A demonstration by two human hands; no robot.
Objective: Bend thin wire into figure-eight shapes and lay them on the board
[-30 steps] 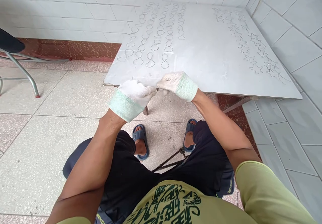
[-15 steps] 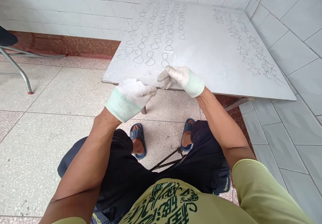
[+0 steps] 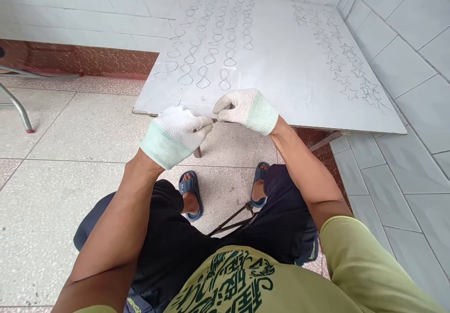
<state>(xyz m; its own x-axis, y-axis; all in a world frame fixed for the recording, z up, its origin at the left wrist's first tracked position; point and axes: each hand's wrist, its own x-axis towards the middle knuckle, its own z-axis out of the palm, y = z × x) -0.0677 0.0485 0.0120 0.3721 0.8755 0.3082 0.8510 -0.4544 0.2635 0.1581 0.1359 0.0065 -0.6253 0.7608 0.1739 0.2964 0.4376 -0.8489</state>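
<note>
My left hand (image 3: pixel 181 127), in a white knitted glove with a pale green cuff, is closed in a pinch at the board's front edge. A short thin wire (image 3: pixel 179 102) sticks up just above this glove. Close by, my right hand (image 3: pixel 242 106), gloved alike, has thumb and forefinger pinched near the left fingertips; whatever lies between them is too fine to make out. On the white board (image 3: pixel 281 78) beyond lie rows of wire figure-eights (image 3: pixel 224 79), the nearest just past my right hand. Several wire stars (image 3: pixel 341 77) lie towards the board's right side.
Tiled walls (image 3: pixel 404 64) border the board at the back and right. A metal chair leg (image 3: pixel 19 109) stands on the speckled floor (image 3: pixel 70 209) at left. Below the board are my sandalled feet (image 3: pixel 190 193) and a dark metal bar (image 3: pixel 228 221) between my legs.
My right hand has turned and its fingers have drawn together into a pinch, coming away from the nearest figure-eight. My left hand keeps its pinch. The view has shifted slightly.
</note>
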